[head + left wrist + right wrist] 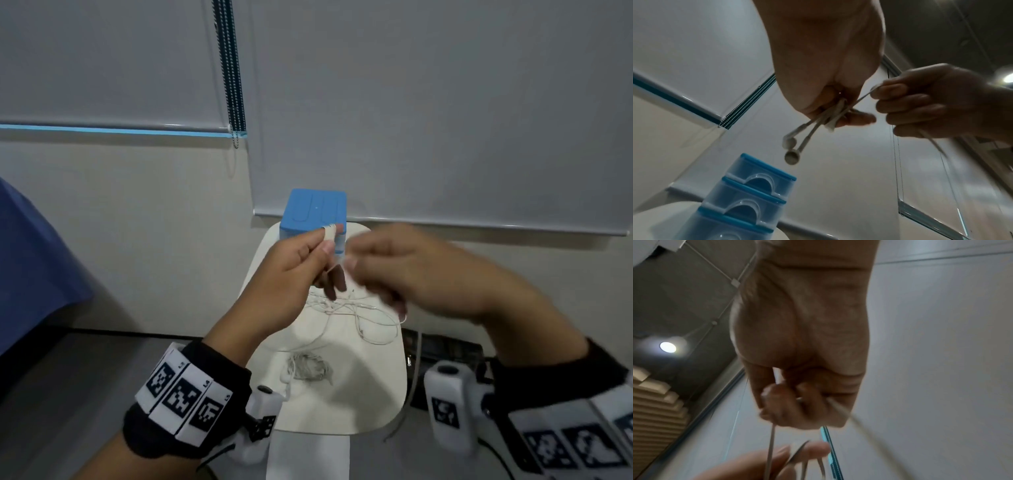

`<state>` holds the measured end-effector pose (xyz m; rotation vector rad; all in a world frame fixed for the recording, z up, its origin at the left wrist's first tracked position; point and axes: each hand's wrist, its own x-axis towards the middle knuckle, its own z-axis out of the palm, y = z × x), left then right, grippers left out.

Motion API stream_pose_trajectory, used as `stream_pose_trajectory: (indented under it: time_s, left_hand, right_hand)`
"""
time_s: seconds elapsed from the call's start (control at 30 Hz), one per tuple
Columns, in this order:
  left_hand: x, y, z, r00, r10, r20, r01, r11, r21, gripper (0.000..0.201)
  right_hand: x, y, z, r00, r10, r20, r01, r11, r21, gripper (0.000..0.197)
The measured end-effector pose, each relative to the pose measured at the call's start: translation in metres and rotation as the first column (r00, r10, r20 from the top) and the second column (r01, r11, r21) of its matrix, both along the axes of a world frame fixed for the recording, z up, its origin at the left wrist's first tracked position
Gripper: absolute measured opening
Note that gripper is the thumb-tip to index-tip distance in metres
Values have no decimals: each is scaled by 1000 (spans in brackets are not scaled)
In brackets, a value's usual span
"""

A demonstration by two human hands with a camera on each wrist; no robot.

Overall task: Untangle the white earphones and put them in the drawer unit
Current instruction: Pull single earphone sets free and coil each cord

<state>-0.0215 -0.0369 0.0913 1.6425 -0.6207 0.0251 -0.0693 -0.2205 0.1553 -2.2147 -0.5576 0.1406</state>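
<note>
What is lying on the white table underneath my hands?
Loose loops of white cable sag onto the table from the hands, and a second bundled cable lies nearer you. The left hand and right hand cover the table's far part.

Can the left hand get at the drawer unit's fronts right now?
Probably not yet: the left hand pinches the earphones while the right hand pulls their cord. The drawer unit sits just beyond, fronts unobstructed and shut.

Drawer unit is sitting at the table's far end, another cord bundle lying nearer, earphones dangling between.
</note>
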Motion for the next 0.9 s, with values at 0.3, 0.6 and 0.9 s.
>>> stream_pose_trajectory:
  time_s: [0.3, 0.6, 0.9]
  left_hand:
    - [-14, -3, 6, 980, -182, -81, 163, 966, -198, 44]
    - [-2, -9, 2, 999, -20, -34, 22, 999, 33, 26]
    - [-10, 4, 7, 964, -251, -86, 237, 960, -148, 45]
  right_hand:
    - [38, -25, -47, 950, -306, -65, 312, 942, 123, 34]
    - [-1, 3, -13, 984, 31, -178, -52, 992, -117, 31]
    - [33, -36, 1, 964, -234, 124, 220, 968, 117, 29]
